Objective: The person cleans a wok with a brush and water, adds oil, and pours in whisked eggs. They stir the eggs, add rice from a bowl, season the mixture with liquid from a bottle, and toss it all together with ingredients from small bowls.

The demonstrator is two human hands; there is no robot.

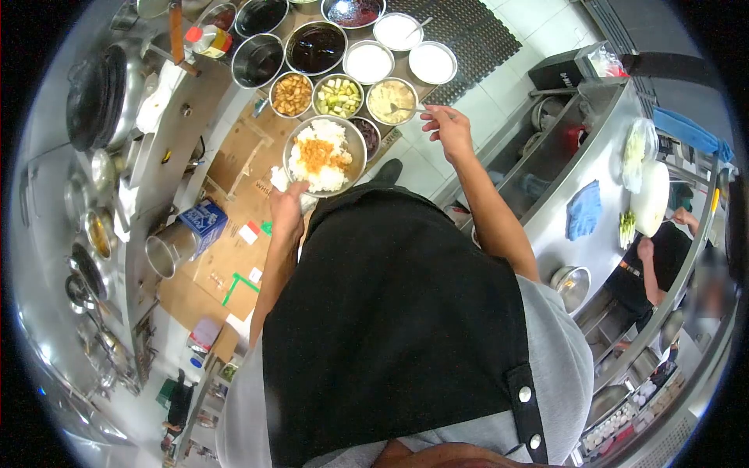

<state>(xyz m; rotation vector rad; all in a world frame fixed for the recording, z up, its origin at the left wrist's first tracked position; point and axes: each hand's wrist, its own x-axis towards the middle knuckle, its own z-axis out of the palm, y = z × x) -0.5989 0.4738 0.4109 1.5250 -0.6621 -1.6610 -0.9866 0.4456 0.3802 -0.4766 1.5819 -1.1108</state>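
My left hand [288,207] is closed on the near-left rim of a metal bowl [360,160]. White rice [328,132] fills that bowl, with a mound of orange-brown crumbly topping [318,154] in its middle. A white cloth-like thing [279,179] shows beside my fingers. My right hand [449,131] pinches the handle of a spoon [402,108], whose head rests in a bowl of pale yellow mash [384,95]. Just left of the mash stand bowls of green chopped pieces [338,97] and brown chunks [292,94]. A bowl of dark pieces [367,132] is partly hidden behind the rice bowl.
Several bowls of dark sauce [316,47] and white powder [369,61] stand farther back. A stove counter [168,125] runs along the left. At right, a steel counter [546,226] carries a blue cloth [584,210] and a white radish [649,199]; a co-worker [655,265] stands beyond.
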